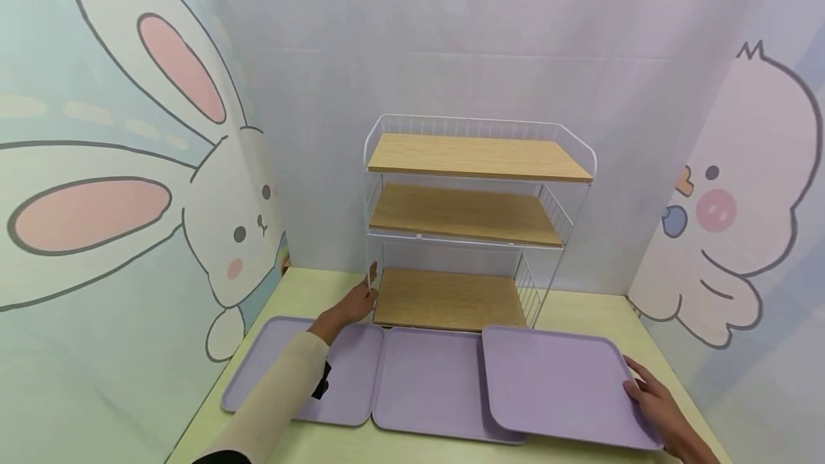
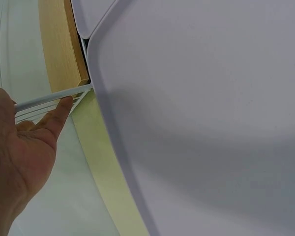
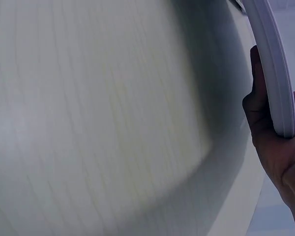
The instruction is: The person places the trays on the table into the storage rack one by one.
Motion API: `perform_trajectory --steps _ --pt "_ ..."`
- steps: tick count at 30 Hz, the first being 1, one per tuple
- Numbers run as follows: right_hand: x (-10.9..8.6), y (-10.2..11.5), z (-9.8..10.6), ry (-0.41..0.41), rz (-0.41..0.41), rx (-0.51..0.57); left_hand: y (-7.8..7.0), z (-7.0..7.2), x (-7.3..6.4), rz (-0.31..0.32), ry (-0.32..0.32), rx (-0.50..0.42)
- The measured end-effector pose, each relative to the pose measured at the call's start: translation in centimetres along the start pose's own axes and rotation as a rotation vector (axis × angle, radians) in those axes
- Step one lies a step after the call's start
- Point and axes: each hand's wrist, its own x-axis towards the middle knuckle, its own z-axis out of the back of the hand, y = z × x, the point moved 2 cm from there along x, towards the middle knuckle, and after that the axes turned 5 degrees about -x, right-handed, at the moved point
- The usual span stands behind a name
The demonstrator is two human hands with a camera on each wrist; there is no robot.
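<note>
The left grip (image 1: 356, 301) clasps a white-wire, wooden-tiered rack (image 1: 467, 213) at centre. The right grip (image 1: 656, 399) holds a rectangular lilac tray (image 1: 563, 387), lower right.

Cartoon-printed walls (image 1: 84, 356) around pale table (image 1: 361, 446)

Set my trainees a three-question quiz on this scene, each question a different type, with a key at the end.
1. Count: how many wooden shelves does the white wire rack have?
2. True or false: the left hand is holding the middle tray.
3. Choose: in the head view, the right tray, held by the right hand, partly covers
A) the left tray
B) the middle tray
C) the top shelf

Key: 1. Three. 2. False; the left hand grips the rack's left side. 3. B.
</note>
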Motion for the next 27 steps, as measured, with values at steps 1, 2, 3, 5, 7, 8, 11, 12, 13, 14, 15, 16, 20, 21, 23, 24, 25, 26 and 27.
perform_trajectory --steps 1,2,3,5,7,8,11,12,13,14,15,16,20,21,23,24,25,26,27 --pt "0.0 0.5 -0.5 0.002 0.014 0.003 0.0 0.0 0.0 -0.005 -0.001 0.000" --pt "0.0 1.1 -0.9 0.007 0.024 0.003 0.0 0.0 0.0 -0.004 0.001 0.002" --pt "0.0 1.6 -1.4 0.006 0.033 0.002 0.0 0.1 0.0 -0.003 0.004 0.001" --pt "0.0 2.6 -2.4 0.007 0.049 -0.008 0.0 0.1 0.0 0.000 0.011 0.002" --pt "0.0 3.7 -3.5 0.010 0.060 -0.010 0.1 0.2 0.1 -0.007 0.011 0.019" --pt "-0.1 4.2 -4.0 0.010 0.064 -0.011 0.1 0.2 0.2 -0.011 0.012 0.029" --pt "-0.3 6.0 -5.7 0.006 0.068 0.003 0.2 0.3 0.2 -0.029 0.010 0.059" --pt "-0.3 6.6 -6.2 0.004 0.072 0.008 0.3 0.3 0.2 -0.035 0.007 0.068" --pt "-0.4 7.1 -6.8 0.001 0.075 0.015 0.3 0.3 0.3 -0.033 0.011 0.063" --pt "-0.5 7.7 -7.4 -0.002 0.078 0.021 0.3 0.3 0.2 -0.029 0.015 0.059" --pt "-0.6 8.2 -8.0 -0.008 0.081 0.034 0.4 0.3 0.2 -0.024 0.017 0.055" --pt "-0.8 8.7 -8.5 -0.013 0.087 0.045 0.4 0.3 0.2 -0.022 0.015 0.050" --pt "-1.2 10.6 -10.7 -0.038 0.100 0.102 0.3 0.2 0.2 -0.011 0.014 0.036" --pt "-1.3 11.0 -11.2 -0.043 0.103 0.119 0.3 0.2 0.2 -0.010 0.013 0.034" --pt "-1.2 11.7 -12.0 -0.053 0.116 0.134 0.2 0.2 0.1 -0.006 0.016 0.025" --pt "-1.1 12.0 -12.5 -0.055 0.123 0.140 0.2 0.2 0.0 -0.003 0.018 0.019" --pt "-0.9 12.2 -12.8 -0.057 0.132 0.142 0.2 0.2 0.0 -0.003 0.018 0.016" --pt "-0.6 12.5 -13.2 -0.060 0.139 0.144 0.2 0.2 -0.1 -0.002 0.019 0.011" --pt "-0.4 12.8 -13.6 -0.065 0.140 0.148 0.2 0.2 -0.1 0.000 0.019 0.006"
